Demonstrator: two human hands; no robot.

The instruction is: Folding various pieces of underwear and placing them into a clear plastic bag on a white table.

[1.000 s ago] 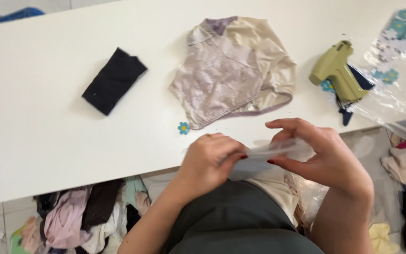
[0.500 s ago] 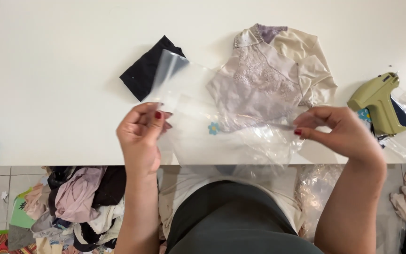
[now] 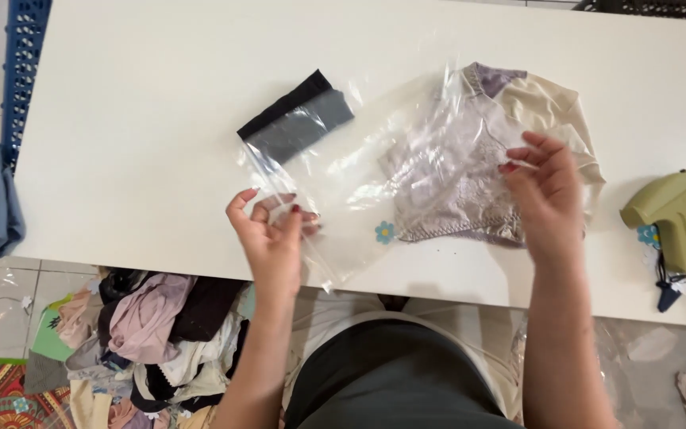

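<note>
Fingers of the left hand (image 3: 273,238) pinch one edge of a clear plastic bag (image 3: 343,171), and the right hand (image 3: 548,195) pinches the other, so the bag is stretched above the white table (image 3: 121,127). Under it, seen through the film, lie a beige and lilac garment (image 3: 549,103) and a folded dark cloth (image 3: 295,119) (the bag hazes part of it grey). A small blue flower (image 3: 385,232) lies at the garment's corner. A green tagging gun (image 3: 676,218) sits well to the right. Thin film held only by fingertips could slip free, or its walls cling shut.
</note>
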